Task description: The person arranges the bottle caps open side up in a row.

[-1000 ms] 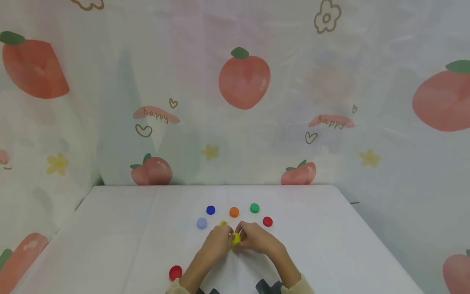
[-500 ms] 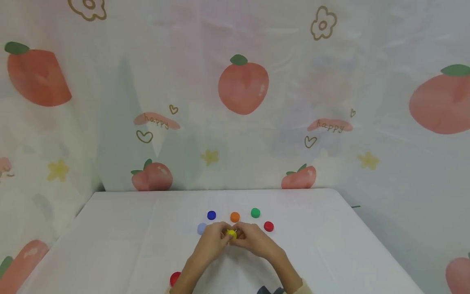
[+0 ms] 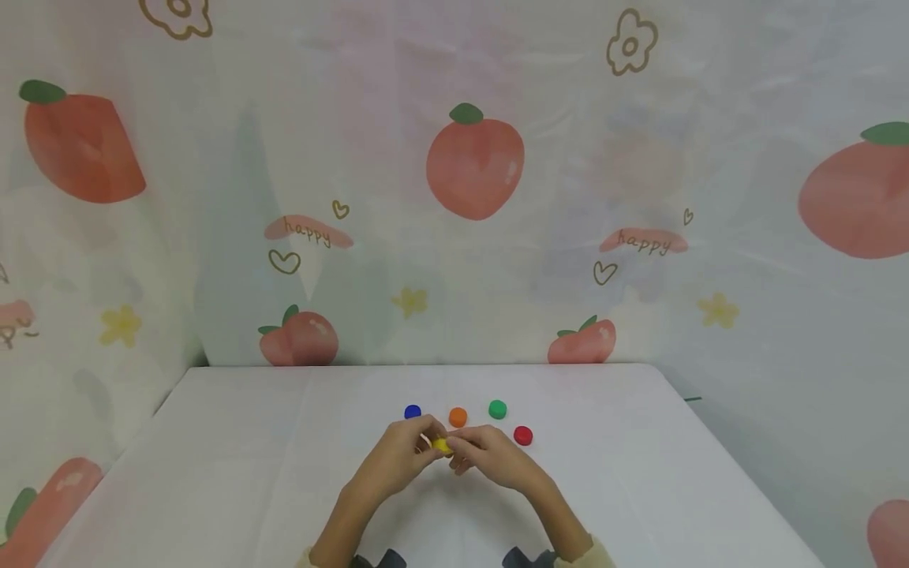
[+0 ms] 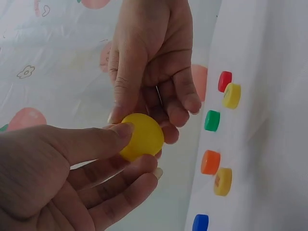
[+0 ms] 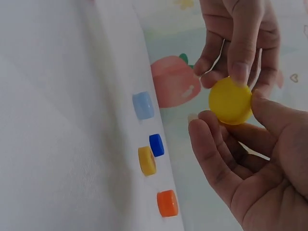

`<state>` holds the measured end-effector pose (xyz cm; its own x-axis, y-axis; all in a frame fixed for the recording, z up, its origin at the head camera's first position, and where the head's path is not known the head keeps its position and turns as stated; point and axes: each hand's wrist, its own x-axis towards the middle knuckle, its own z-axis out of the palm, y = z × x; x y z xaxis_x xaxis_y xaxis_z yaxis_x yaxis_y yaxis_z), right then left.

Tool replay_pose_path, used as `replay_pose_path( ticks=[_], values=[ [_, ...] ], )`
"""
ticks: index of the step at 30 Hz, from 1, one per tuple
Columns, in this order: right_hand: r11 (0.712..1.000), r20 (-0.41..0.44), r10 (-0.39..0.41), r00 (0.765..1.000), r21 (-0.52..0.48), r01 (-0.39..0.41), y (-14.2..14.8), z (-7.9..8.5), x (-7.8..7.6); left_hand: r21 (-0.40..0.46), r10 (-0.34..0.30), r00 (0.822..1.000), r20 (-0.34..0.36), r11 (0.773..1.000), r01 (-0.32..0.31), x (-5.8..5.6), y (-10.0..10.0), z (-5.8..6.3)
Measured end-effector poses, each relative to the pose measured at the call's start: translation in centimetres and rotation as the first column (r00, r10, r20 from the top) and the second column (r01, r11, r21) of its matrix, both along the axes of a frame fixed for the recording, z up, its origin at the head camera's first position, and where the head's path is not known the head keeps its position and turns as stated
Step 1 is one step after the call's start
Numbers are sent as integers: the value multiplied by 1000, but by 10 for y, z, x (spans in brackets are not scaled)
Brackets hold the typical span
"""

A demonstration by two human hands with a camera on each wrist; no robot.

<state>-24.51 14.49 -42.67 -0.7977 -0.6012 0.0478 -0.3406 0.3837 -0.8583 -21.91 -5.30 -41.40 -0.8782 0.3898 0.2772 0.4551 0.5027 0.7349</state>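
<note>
Both hands are raised over the white table, meeting at a smooth, round yellow disc (image 3: 442,446). My left hand (image 3: 400,456) pinches it, thumb lying on its flat face (image 4: 142,137) in the left wrist view. From the other side my right hand (image 3: 497,457) pinches the edge, its thumb at the rim of the yellow disc (image 5: 230,101) in the right wrist view. The remaining fingers of each hand are loosely bent behind and below the disc.
Beyond the hands on the table (image 3: 234,473) lie short round pieces: blue (image 3: 413,412), orange (image 3: 458,417), green (image 3: 498,409) and red (image 3: 523,435). A light blue piece (image 5: 143,106) and two yellow pieces, one darker (image 4: 223,182), one lighter (image 4: 232,96), show in the wrist views.
Both hands have shifted up and slightly left in the view with the yellow disc between them. The left hand now hides the light blue piece, and its forearm covers the near red one.
</note>
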Motion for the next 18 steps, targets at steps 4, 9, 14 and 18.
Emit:
replay_pose_path(
  ticks=[4,9,14,18],
  values=[
    [999,27,-8,1000,-37,9,-2,1,0,0,7,1000,-5,1000,-7,1,-2,0],
    [998,24,-34,999,-52,35,-4,2,2,42,19,999,41,999,-21,2,-8,-2],
    [999,-7,-35,999,-37,35,-6,3,4,35,5,996,92,999,-8,3,-14,-1],
    [1000,-20,-17,1000,14,17,-9,5,5,-29,-1,988,156,1000,5,4,-21,4]
  ],
)
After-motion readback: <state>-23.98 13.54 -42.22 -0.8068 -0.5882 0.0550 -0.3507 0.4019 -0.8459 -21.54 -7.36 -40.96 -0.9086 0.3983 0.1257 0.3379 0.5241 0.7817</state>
